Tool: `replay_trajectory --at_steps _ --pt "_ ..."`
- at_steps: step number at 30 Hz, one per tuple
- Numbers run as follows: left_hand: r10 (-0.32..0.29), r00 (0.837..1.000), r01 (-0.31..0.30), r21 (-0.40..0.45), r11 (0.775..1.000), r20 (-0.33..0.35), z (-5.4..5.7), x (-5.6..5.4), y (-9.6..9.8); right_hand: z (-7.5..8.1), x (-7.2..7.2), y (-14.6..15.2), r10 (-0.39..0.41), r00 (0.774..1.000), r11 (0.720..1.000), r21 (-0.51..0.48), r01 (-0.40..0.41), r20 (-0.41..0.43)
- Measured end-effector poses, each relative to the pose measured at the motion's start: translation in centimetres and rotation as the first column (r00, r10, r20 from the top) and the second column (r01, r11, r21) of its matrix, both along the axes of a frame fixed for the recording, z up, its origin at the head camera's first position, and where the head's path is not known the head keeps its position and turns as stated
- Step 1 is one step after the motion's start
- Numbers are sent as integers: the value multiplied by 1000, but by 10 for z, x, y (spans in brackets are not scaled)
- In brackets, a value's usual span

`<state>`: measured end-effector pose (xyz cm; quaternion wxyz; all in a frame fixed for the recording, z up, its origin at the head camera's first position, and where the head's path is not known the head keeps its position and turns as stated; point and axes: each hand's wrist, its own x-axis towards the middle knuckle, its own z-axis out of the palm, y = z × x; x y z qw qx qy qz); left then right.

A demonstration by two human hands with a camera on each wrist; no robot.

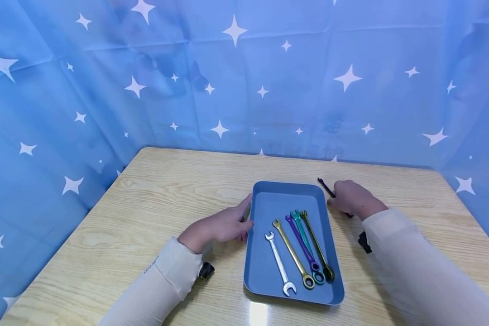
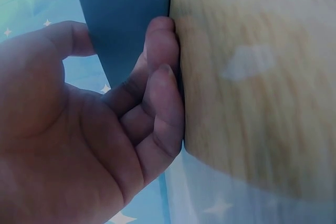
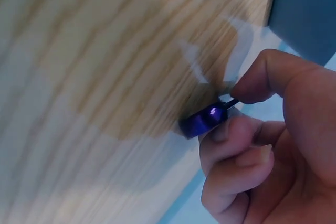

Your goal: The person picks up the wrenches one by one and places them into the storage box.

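Note:
A blue-grey tray (image 1: 269, 290) holds several combination wrenches: a silver wrench (image 1: 278, 262), a gold wrench (image 1: 293, 253), a purple wrench (image 1: 303, 244), a teal wrench (image 1: 303, 231) and an olive-gold wrench (image 1: 315, 244). At its left side my left hand (image 1: 226, 222) holds the wall, thumb tip over the rim and curled fingers (image 2: 165, 103) against the outside, low by the table. Beyond the tray's right edge, my right hand (image 1: 354, 198) pinches a dark purple wrench (image 3: 205, 120) between thumb and fingers, close over the table. Its middle is hidden by the hand in the head view.
The tray stands on a light wood-grain table (image 1: 146, 194). A blue star-patterned curtain (image 1: 244, 90) hangs behind the table and along its left and right sides. Black wrist devices show under both sleeves.

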<state>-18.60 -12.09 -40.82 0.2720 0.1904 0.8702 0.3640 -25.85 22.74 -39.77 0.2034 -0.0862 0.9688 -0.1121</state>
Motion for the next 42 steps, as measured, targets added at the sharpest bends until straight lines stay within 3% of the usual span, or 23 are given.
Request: replay_trajectory --at_steps 11,21,27,34,42 --pt "1 1000 -1 41 999 -5 0 2 0 2 10 -2 20 997 998 63 -15 -73" --pt "6 1000 -6 10 1000 -3 -1 2 -2 0 16 5 19 999 1000 -15 -20 -45" --pt "-2 1000 2 6 1000 -1 0 1 0 3 24 10 -22 995 996 -85 14 -92" --pt "-8 1000 8 32 999 0 -1 -1 0 14 37 11 -77 972 978 -205 30 -223" --pt "-1 1000 1 -2 1000 -17 0 0 -1 30 53 3 -98 941 959 -282 3 -325"
